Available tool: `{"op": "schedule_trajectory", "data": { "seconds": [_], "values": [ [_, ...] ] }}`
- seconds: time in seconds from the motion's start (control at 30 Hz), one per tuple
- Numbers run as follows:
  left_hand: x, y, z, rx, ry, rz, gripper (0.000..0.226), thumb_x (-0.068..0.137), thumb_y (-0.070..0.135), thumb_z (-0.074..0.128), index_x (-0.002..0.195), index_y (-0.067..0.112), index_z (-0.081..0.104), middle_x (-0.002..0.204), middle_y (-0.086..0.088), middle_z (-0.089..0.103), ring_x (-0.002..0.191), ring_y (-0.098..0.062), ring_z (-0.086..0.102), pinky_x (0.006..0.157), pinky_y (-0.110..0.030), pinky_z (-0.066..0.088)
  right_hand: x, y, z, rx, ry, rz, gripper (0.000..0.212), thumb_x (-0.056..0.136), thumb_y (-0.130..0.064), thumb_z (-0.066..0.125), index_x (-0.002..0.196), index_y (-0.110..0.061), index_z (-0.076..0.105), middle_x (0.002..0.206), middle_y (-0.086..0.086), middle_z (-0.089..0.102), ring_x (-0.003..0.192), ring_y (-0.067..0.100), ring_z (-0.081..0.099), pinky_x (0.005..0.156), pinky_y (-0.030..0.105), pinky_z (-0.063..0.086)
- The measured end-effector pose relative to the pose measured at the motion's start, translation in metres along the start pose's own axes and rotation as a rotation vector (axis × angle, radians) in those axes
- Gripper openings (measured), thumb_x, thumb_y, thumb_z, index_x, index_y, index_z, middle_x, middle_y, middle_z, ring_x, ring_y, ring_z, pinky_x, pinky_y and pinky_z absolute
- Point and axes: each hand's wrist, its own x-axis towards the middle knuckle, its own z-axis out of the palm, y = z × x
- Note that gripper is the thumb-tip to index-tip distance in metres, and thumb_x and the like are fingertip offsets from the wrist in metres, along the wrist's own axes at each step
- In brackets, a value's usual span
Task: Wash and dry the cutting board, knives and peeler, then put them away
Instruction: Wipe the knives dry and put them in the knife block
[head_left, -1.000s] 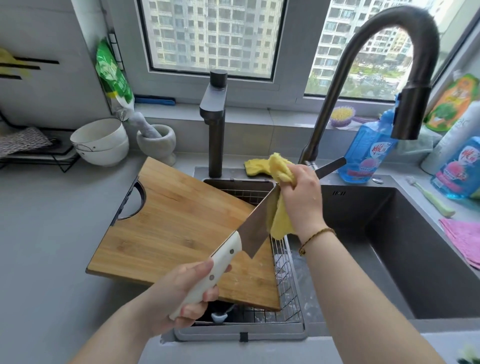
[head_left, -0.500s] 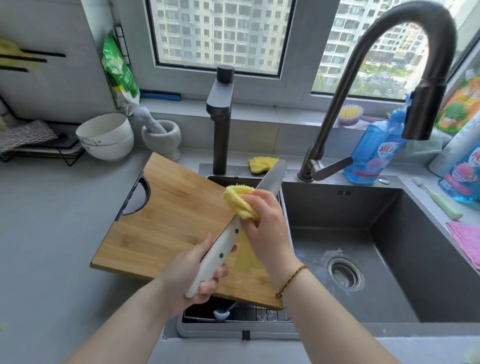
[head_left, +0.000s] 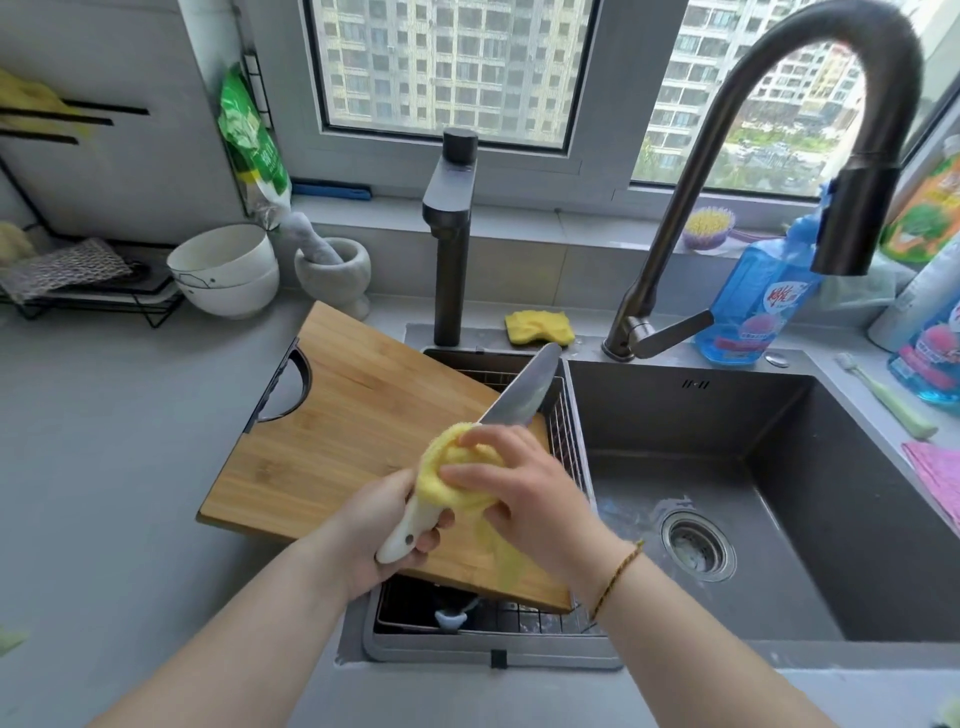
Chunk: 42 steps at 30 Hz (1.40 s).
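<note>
Gripping one knife's (head_left: 524, 395) white handle over the single cutting board (head_left: 353, 415), the left hand's (head_left: 374, 525) fingers curl tight; the right hand's (head_left: 530, 499) fingers clasp a yellow cloth (head_left: 452, 478) round the blade. The board bridges the desk's (head_left: 104, 467) edge and the sink's (head_left: 675, 415) wire basket (head_left: 566, 431).

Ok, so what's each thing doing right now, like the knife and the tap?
Knife, held up by its handle, blade bare past the cloth.
Cloth, bunched round the blade's base.
Board, lying partly over the sink rack.
Tap, no water running.
Left hand, grips the knife handle.
Right hand, grips the cloth.
</note>
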Motion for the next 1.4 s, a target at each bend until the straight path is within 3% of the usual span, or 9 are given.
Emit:
{"op": "schedule_trajectory", "data": {
  "seconds": [0.3, 0.47, 0.6, 0.8, 0.9, 1.0, 1.13, 1.27, 1.4],
  "values": [
    [-0.005, 0.007, 0.004, -0.010, -0.014, 0.008, 0.037, 0.098, 0.026, 0.032, 0.071, 0.011, 0.051, 0.044, 0.000, 0.045, 0.028, -0.008, 0.038, 0.029, -0.010, 0.026, -0.003, 0.000, 0.005, -0.033, -0.004, -0.146, 0.032, 0.076, -0.010, 0.046, 0.104, -0.026, 0.050, 0.112, 0.001, 0.042, 0.093, 0.019, 0.043, 0.074, 0.028, 0.049],
    [-0.012, 0.007, -0.001, 0.084, 0.014, -0.013, 0.042, 0.098, 0.039, 0.033, 0.094, 0.005, 0.058, 0.052, -0.002, 0.050, 0.031, -0.007, 0.038, 0.029, -0.013, 0.029, 0.003, 0.027, -0.008, -0.146, 0.162, 0.087, 0.028, 0.070, -0.007, 0.051, 0.087, -0.011, 0.072, 0.102, 0.010, 0.060, 0.084, 0.029, 0.057, 0.069, 0.032, 0.051],
    [-0.021, 0.014, -0.006, 0.486, 0.169, 0.144, 0.033, 0.093, 0.036, 0.047, 0.075, 0.013, 0.062, 0.057, 0.000, 0.058, 0.036, -0.008, 0.042, 0.038, -0.018, 0.034, 0.006, 0.041, -0.021, -0.162, 0.290, 0.373, 0.044, 0.052, 0.016, 0.061, 0.092, -0.002, 0.070, 0.096, 0.025, 0.061, 0.081, 0.045, 0.058, 0.074, 0.037, 0.042],
    [-0.037, 0.033, -0.008, 1.018, 0.229, 0.309, 0.005, 0.084, 0.044, 0.059, 0.079, 0.042, 0.060, 0.074, 0.009, 0.064, 0.064, -0.009, 0.056, 0.060, -0.024, 0.042, 0.005, 0.032, -0.015, -0.288, -0.070, 0.144, 0.065, 0.040, 0.002, 0.086, 0.100, -0.011, 0.068, 0.095, 0.010, 0.067, 0.074, 0.029, 0.063, 0.054, 0.030, 0.053],
    [-0.051, 0.040, -0.005, 1.126, 0.264, 0.325, 0.012, 0.082, 0.046, 0.059, 0.070, 0.046, 0.057, 0.082, 0.009, 0.066, 0.076, -0.011, 0.060, 0.071, -0.032, 0.048, -0.001, 0.028, -0.016, -0.184, -0.103, 0.151, 0.044, 0.056, -0.003, 0.079, 0.098, -0.012, 0.069, 0.094, 0.004, 0.069, 0.075, 0.026, 0.062, 0.055, 0.026, 0.050],
    [-0.063, 0.044, 0.002, 1.125, 0.322, 0.362, 0.014, 0.083, 0.045, 0.058, 0.070, 0.046, 0.056, 0.083, 0.011, 0.065, 0.078, -0.011, 0.061, 0.074, -0.032, 0.049, -0.003, 0.020, -0.023, -0.045, -0.063, 0.230, 0.029, 0.076, -0.012, 0.062, 0.104, -0.007, 0.067, 0.104, 0.007, 0.066, 0.086, 0.024, 0.054, 0.069, 0.031, 0.049],
    [-0.075, 0.047, 0.008, 1.107, 0.359, 0.400, 0.015, 0.082, 0.043, 0.060, 0.068, 0.046, 0.056, 0.078, 0.013, 0.063, 0.061, -0.005, 0.054, 0.059, -0.024, 0.042, -0.002, 0.013, -0.029, -0.196, -0.125, 0.048, 0.042, 0.069, -0.047, 0.062, 0.102, -0.022, 0.061, 0.098, -0.005, 0.064, 0.083, 0.007, 0.045, 0.060, 0.015, 0.041],
    [-0.082, 0.038, 0.009, 1.025, 0.377, 0.409, 0.005, 0.082, 0.038, 0.062, 0.077, 0.040, 0.062, 0.080, 0.012, 0.063, 0.061, -0.003, 0.054, 0.053, -0.019, 0.042, -0.002, 0.013, -0.025, -0.302, -0.034, -0.017, 0.049, 0.040, -0.021, 0.091, 0.080, -0.017, 0.064, 0.080, -0.002, 0.064, 0.064, 0.013, 0.056, 0.042, 0.014, 0.042],
    [-0.109, 0.036, 0.002, 0.429, 0.296, 0.414, 0.033, 0.058, 0.041, 0.080, 0.084, 0.023, 0.071, 0.068, 0.002, 0.064, 0.048, -0.012, 0.056, 0.045, -0.018, 0.046, 0.012, 0.007, -0.014, -0.260, 0.132, -0.055, 0.056, 0.037, -0.005, 0.089, 0.080, -0.016, 0.054, 0.077, 0.001, 0.065, 0.058, 0.019, 0.060, 0.042, 0.015, 0.036]
  ]
}}
